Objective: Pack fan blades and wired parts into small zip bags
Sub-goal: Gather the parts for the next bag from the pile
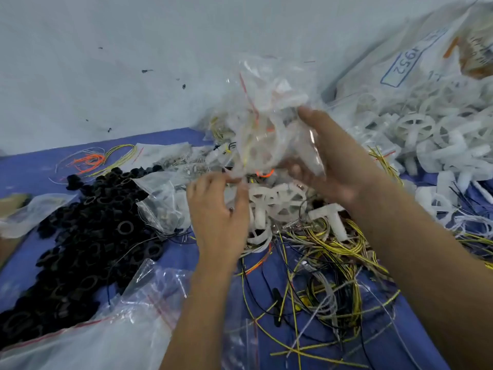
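Fingers (229, 180) of the left hand (216, 209) are curled and pinch the lower left corner of a small clear zip bag (269, 124), while the right hand (330, 166) cups the bag's right side and underside, its fingers bent round the film and the thumb up along the edge. The bag hangs in the air above the middle of the blue table (176, 252), already bulging with a white fan blade (256, 148) and some thin wires, a red strip running down its upper part. It looks light and floppy: the film is thin, slick and crinkly, so it will likely slide unless pinched at a corner or along the stiffer zip strip, and the hard plastic blade inside could poke or snag the film if squeezed. More white fan blades (277, 201) lie just below the hands, and a large heap of them (426, 134) fills the right side beside a big labelled sack (416, 60). Yellow and grey wires (328, 265) sprawl in a tangle under the right forearm and toward the near edge, ready to catch on anything dragged through them. A pile of black rings (88, 231) covers the left, with spare clear bags (112, 327) at the near left. Open room is mostly upward and toward the pale wall (133, 62) behind; lifting clear seems safer than sweeping sideways.
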{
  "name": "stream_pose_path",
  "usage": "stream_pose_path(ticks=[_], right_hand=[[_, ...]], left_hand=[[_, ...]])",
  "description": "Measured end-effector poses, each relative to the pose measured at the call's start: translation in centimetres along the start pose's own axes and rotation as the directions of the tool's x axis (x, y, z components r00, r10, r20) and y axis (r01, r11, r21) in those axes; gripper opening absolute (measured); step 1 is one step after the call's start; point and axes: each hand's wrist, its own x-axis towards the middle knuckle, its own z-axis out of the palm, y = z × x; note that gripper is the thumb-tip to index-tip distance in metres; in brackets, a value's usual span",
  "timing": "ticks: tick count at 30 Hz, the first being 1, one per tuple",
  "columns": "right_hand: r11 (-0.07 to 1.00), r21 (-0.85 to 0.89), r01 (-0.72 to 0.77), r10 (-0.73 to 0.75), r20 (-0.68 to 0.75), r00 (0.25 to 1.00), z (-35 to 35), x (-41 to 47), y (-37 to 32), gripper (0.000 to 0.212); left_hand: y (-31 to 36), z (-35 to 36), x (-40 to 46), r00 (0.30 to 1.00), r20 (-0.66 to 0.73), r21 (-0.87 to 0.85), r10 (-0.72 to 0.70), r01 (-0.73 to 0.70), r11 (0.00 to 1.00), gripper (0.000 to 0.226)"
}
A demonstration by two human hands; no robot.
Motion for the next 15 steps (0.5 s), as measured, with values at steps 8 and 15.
stream_pose_path(ticks=[8, 15], right_hand=[[0.988, 0.138, -0.069, 0.103, -0.259, 0.96, 2.0, 14.9, -2.3, 0.029], [0.806, -0.576, 0.136, -0.412, -0.381, 0.828, 2.7, 10.9, 2.6, 0.013]], left_hand=[[-1.4, 1.2, -0.7, 0.995, 0.09, 0.144, 0.038, -0.05, 0.988, 0.024], [0.2, -0.6, 0.4, 0.968, -0.084, -0.293, -0.235, 0.201, 0.935, 0.009]])
